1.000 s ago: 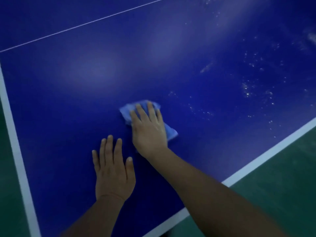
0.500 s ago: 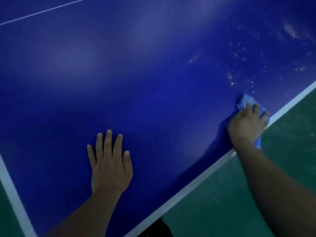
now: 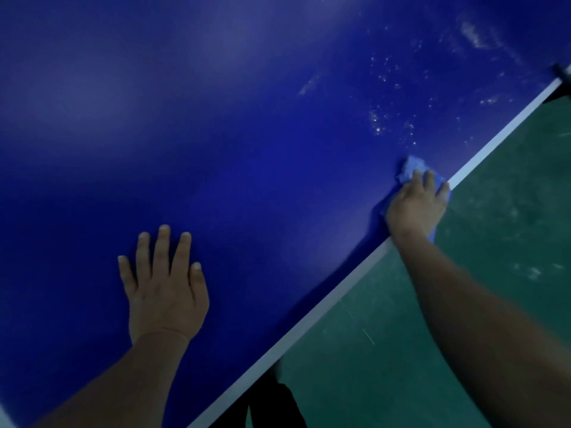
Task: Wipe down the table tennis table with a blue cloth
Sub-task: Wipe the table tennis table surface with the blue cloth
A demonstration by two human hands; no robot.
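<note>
The dark blue table tennis table fills most of the head view. Its white edge line runs diagonally from bottom left to upper right. My right hand presses the crumpled blue cloth flat against the table at that edge, fingers spread over it; part of the cloth hangs past the edge. My left hand rests palm down on the table with straight fingers, well to the left of the cloth. White specks of dirt lie on the surface just beyond the cloth.
A green floor lies beyond the table's edge on the right. A dark shape shows below the edge at the bottom. A dark fitting sits on the edge at the far upper right.
My right hand has swept the cloth from the middle of the table, near my left hand, out to the right edge. My left hand has stayed flat in place.
</note>
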